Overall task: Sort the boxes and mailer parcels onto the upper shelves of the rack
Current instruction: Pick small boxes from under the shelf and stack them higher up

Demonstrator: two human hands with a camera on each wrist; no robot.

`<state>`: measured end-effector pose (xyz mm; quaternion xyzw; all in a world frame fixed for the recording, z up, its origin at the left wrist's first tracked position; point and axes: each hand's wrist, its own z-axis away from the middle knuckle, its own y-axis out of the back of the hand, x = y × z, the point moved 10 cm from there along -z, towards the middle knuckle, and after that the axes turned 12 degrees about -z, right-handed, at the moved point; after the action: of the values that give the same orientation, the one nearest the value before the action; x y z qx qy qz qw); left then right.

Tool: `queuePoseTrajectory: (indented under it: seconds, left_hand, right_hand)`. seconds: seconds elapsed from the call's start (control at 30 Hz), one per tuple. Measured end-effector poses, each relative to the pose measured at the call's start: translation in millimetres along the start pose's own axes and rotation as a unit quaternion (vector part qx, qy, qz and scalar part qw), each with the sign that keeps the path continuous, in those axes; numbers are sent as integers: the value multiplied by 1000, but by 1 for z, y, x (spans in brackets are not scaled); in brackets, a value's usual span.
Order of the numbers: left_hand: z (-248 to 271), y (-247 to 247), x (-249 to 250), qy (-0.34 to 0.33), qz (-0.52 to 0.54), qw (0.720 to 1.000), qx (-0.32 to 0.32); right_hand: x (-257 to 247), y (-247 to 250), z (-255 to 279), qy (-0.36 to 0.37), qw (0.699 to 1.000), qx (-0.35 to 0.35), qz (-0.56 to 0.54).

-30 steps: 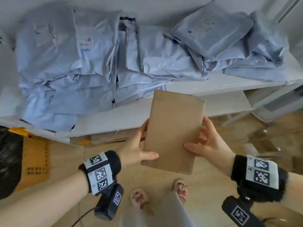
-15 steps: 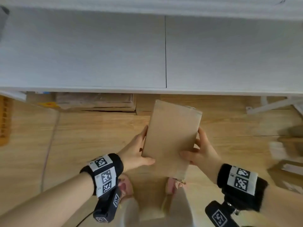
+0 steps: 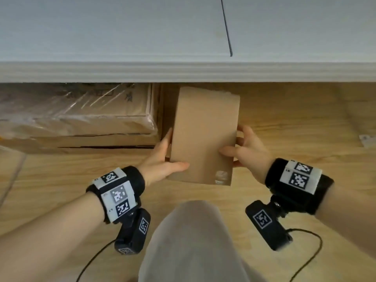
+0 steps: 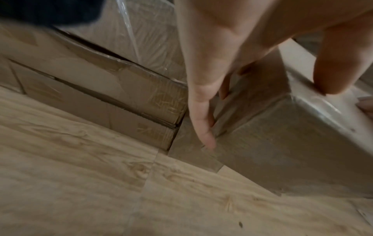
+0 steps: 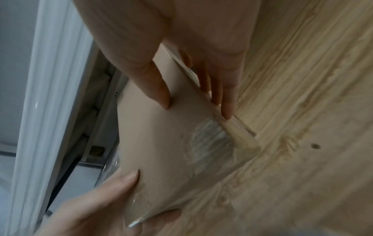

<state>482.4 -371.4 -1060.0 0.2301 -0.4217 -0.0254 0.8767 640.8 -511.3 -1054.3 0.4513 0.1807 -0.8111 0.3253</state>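
A flat brown cardboard box [image 3: 204,135] with clear tape at its near corner is held between both hands, low in front of a white rack shelf [image 3: 183,72]. My left hand [image 3: 164,157] grips its left edge, thumb on top and fingers underneath. My right hand [image 3: 242,149] grips the right edge the same way. In the left wrist view the fingers [image 4: 201,124] lie along the underside of the box [image 4: 272,143]. In the right wrist view the box [image 5: 171,143] fills the middle, my thumb on its top face. The box's far end sits just below the shelf's front lip.
Large cardboard cartons [image 3: 77,119], one wrapped in clear film, lie on the wooden floor [image 3: 295,123] under the shelf at left. A seam [image 3: 226,27] divides the shelf's white top. My knee in light trousers [image 3: 191,241] is below the box.
The view has dropped from the shelf of grey mailers to a bare white shelf and the floor. The box stays held by both hands and is now lower, near the cartons.
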Motion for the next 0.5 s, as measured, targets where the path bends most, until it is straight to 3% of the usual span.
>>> queuePoseTrajectory:
  seconds: [0.3, 0.5]
  left_hand:
    - [-52, 5, -24, -18, 142, 989, 48]
    - [-51, -4, -43, 5, 228, 971, 72]
  right_hand:
    - [-4, 2, -62, 81, 996, 25, -15]
    - [15, 0, -63, 69, 996, -1, -50]
